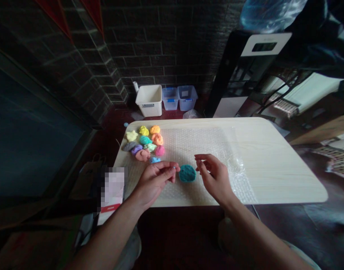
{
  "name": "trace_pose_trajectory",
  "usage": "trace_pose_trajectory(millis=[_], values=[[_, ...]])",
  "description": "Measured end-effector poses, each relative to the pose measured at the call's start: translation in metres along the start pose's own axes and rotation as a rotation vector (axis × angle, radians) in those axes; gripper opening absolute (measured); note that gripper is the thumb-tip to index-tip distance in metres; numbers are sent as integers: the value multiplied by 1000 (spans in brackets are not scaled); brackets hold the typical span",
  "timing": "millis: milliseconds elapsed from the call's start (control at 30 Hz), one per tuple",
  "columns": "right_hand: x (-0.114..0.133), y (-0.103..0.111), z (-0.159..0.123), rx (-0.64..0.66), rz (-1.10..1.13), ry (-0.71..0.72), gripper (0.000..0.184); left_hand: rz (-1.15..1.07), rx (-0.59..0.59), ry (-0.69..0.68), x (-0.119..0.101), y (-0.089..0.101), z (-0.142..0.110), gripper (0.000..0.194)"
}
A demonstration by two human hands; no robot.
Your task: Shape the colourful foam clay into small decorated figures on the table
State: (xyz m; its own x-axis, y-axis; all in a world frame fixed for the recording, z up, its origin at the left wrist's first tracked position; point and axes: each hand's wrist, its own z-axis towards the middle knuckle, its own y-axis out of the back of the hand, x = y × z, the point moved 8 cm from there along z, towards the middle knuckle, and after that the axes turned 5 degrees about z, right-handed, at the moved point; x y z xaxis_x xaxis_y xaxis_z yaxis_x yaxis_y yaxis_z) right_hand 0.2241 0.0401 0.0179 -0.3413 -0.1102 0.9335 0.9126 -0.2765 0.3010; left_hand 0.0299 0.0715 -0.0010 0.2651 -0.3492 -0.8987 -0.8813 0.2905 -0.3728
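"Dark brick wall [166, 45] behind, pale wood-grain surface [278, 161] in front, clear bubble wrap [200, 140] over part of it. What's being handled?"

"Soft, dough-like stuff. A cluster of many-coloured lumps [145, 140] sits at the surface's left end, and a flat, rounded teal disc [187, 173] lies on the wrap, between the 2 hands."

"Which step is this, would you say?"

"Small-piece work, I'd judge. The left hand [155, 179] pinches what looks like a tiny pale-blue bit [174, 168] between thumb and forefinger. I can't tell whether those fingertips touch the disc."

"And the right hand [217, 177]?"

"Just beside the disc, fingers loosely curled, thumb and forefinger slightly parted, nothing visible between them."

"So what does the next move call for?"

"A light, steady pinch, I'd think; a bit that small could squash or stick to skin."
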Motion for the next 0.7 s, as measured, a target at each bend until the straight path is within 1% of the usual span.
trace_pose_trajectory(millis=[67, 167, 300, 367, 533, 700], values=[[1, 4, -2, 6, 2, 1, 26, -28, 5, 13, 2, -5, 0, 24], [6, 4, -4, 18, 6, 18, 24, -33, 1, 28, 3, -10, 2, 25], [12, 0, 0, 13, 14, 53, 22, -14, 22, 1, -3, -12, 5, 27], [11, -1, 3, 10, 24, 49, 22, -10, 18, -22, -6, -9, 8, 27], [4, -3, 5, 13, 32, 16, 23, -54, -50, -70, -10, 9, 15, 25], [-1, -7, 3, 25, 22, 14, 26, -9, -68, -73, -11, 12, 15, 27]])
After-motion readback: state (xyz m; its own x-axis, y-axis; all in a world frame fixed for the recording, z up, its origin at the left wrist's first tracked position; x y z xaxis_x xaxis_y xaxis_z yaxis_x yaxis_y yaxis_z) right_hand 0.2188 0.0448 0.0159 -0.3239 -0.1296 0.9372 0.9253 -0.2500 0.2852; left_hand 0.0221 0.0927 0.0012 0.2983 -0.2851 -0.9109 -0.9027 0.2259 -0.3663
